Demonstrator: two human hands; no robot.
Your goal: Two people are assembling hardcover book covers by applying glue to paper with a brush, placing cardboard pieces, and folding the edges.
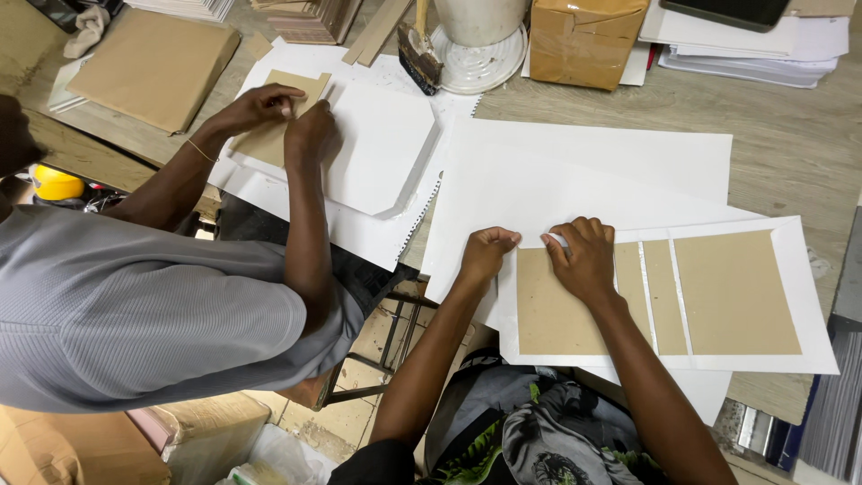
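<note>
Our right hand [588,260] is resting nearest to us, pressing flat on the left brown cardboard panel [561,310], its fingers [564,241] curling down over the panel's upper edge where a white flap is folding onto it. Our left hand [488,251] is sitting just left of that panel, loosely clenched, its fingers pinching the corner of the white cover sheet [808,296] on which the panel is lying. To the right of the panel we are seeing a narrow cardboard strip [663,296] and then a larger cardboard panel [734,292], all three lying side by side on the same sheet with thin white gaps between them. Behind the panel, more white sheets [611,171] are spreading across the wooden counter [790,135].

Well to the left of the panel, a co-worker in a grey shirt is working with both hands [287,117] on a cardboard piece [269,135] and a folded white sheet [377,153]. Far behind the panel, a brush [418,49] is leaning beside a white bucket [480,22], with a taped brown parcel [584,40] just right of it.
</note>
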